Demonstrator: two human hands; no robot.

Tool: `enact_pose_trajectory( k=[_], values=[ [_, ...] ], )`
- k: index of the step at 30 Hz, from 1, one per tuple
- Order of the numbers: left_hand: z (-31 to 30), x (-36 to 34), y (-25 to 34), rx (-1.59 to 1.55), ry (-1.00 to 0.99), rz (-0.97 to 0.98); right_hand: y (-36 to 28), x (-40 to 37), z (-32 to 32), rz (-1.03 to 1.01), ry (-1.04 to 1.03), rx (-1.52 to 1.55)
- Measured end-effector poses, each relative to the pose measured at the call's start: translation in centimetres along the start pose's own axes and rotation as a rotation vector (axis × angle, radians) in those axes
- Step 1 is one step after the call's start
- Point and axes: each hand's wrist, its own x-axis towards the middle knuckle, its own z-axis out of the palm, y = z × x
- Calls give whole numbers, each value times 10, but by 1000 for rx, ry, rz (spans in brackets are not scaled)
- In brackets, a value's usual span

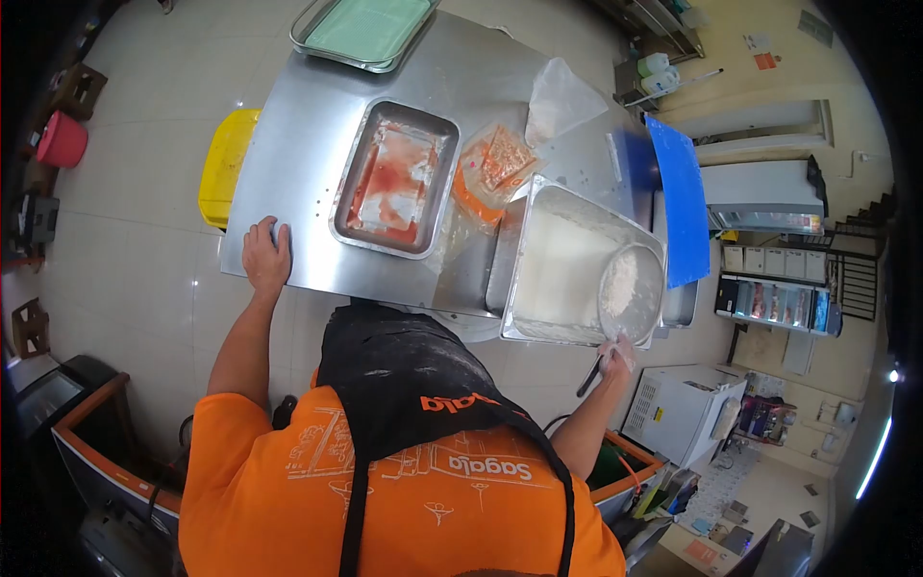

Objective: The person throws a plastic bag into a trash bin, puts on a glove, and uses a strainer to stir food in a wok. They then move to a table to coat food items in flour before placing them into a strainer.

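My left hand (pixel 266 255) lies on the near left edge of the steel table (pixel 308 144), fingers stretched out and holding nothing. In a clear, whitened glove, my right hand (pixel 617 356) is closed round the dark handle of a round mesh strainer (pixel 649 279). Pale clumps sit in the strainer, over the right end of a deep metal pan (pixel 553 332) of white flour (pixel 558 264). Left of that pan is a shallow metal tray (pixel 344 207) smeared with reddish liquid. Plastic bags with orange contents (pixel 498 159) lie between the two.
A green-based tray (pixel 370 29) stands at the far left table corner, and a clear plastic bag (pixel 562 101) lies at the back. A blue board (pixel 678 202) rises beyond the pan's right side. A yellow bin (pixel 228 168) is on the floor at left.
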Motion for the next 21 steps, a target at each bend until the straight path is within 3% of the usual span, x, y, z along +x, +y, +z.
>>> enact_pose_trajectory(
  k=[2,5,8,11,14,17,18,21],
  values=[
    [3,2,-1,1,7,2,-15,-30,16,96,-61,-238],
    [4,2,-2,10,-1,3,-5,13,-15,152,-71,-113],
    [1,1,0,-1,-12,0,9,37,-11,81,58,192],
    [3,1,0,-6,21,29,-9,-2,-4,167,-108,-248],
    [1,1,2,-9,33,43,3,19,-12,91,-81,124],
    [0,1,4,-9,42,52,-2,4,-2,146,-2,-52],
    [0,2,5,-8,44,49,-7,-5,-3,190,-135,-204],
    [-1,1,5,3,24,36,-9,-10,-6,98,-49,-141]
  ],
)
